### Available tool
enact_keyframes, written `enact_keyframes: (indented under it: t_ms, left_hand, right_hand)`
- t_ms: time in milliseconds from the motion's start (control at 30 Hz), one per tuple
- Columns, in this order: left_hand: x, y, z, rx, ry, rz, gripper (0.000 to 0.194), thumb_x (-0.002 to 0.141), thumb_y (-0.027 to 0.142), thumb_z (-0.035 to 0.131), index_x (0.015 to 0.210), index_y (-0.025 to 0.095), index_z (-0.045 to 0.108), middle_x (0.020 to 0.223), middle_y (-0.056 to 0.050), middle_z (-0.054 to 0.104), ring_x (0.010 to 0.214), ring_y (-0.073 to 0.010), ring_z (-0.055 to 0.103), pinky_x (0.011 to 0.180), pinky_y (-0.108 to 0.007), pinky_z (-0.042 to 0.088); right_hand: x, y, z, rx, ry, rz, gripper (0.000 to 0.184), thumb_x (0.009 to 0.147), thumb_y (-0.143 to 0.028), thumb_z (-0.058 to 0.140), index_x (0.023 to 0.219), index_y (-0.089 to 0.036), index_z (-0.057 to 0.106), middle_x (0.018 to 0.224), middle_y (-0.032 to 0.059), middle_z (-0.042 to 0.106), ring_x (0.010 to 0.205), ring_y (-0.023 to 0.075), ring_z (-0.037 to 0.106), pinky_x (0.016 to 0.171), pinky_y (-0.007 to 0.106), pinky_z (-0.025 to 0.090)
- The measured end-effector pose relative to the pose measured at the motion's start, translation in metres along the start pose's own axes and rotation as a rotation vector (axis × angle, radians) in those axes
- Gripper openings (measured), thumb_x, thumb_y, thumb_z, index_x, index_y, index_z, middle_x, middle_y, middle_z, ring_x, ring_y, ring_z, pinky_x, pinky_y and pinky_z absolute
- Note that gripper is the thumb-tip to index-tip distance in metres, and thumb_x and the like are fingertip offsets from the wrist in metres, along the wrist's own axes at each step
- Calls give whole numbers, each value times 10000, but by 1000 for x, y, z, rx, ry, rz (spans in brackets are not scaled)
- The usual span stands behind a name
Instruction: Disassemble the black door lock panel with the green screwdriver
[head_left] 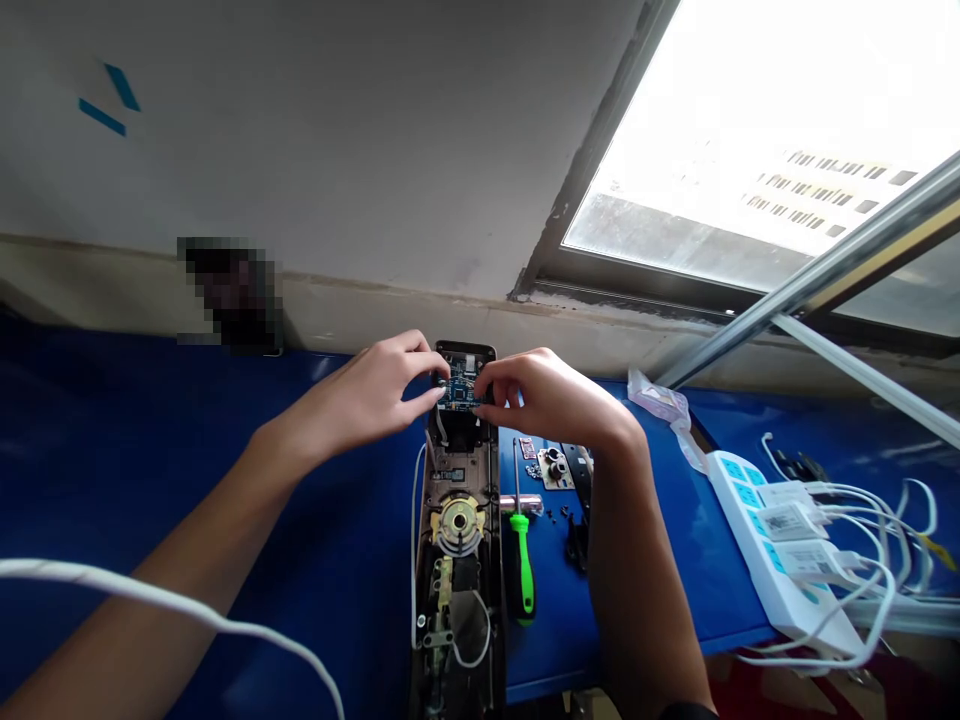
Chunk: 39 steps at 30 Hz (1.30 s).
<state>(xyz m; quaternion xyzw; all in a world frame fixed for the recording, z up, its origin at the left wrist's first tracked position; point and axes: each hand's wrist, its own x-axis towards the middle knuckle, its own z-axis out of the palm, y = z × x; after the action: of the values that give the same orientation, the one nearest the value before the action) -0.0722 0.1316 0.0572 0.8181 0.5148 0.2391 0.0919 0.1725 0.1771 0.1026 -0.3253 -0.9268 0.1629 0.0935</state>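
Note:
A long, dark, opened housing (459, 470), which looks like an electronic door lock, lies lengthwise before me with its inner parts showing. At its far end sits a blue circuit board (460, 393) with thin wires across it. My left hand (386, 385) pinches the board's left edge between thumb and fingers. From the opposite side, my right hand (525, 390) is closed at the board's right edge, its fingertips partly hidden. Nearer me in the housing are a round metal part (459, 521) and a loop of white wire (487, 640).
Right of the housing lie a green-handled screwdriver (523, 575), a small camera-like module (555, 467), loose screws and a pinkish cylinder (523, 504). A white power strip (750, 520) with plugged-in adapters and cables stands farther right. One white cable (187, 605) crosses my left forearm.

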Motion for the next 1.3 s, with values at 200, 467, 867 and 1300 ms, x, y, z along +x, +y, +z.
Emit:
enact_keyframes:
  t_ms: [200, 467, 867, 1300]
  left_hand:
    - [-1, 3, 0, -36, -8, -50, 390, 995, 471, 574, 1262, 226, 717, 1156, -84, 645, 958, -212, 671, 883, -356, 562]
    - [1, 9, 4, -95, 1, -83, 347, 979, 514, 604, 1138, 247, 757, 1146, -65, 578, 972, -202, 638, 908, -361, 553]
    - [2, 8, -9, -149, -76, -297, 302, 906, 523, 612, 887, 225, 567, 793, 7, 651, 692, -168, 593, 654, -291, 461]
    - [3, 0, 1, -494, -193, -265, 307, 852, 424, 630, 869, 238, 387, 746, 56, 479, 685, -132, 420, 648, -253, 373]
  right_hand:
    - [2, 4, 1, -19, 42, 20, 128, 920, -244, 676, 1026, -229, 746, 754, -43, 700, 664, 93, 589, 641, 257, 428]
    - [-6, 10, -8, -6, 83, 105, 200, 918, -226, 664, 1103, -225, 742, 802, -28, 738, 692, 105, 621, 644, 267, 459]
    - [-6, 19, -6, 56, 12, 262, 368, 959, -445, 624, 702, -189, 685, 650, 28, 722, 567, 128, 642, 550, 283, 460]
    - [9, 3, 9, 180, -34, 331, 242, 812, -179, 577, 579, -179, 642, 543, 26, 697, 491, 115, 628, 515, 247, 480]
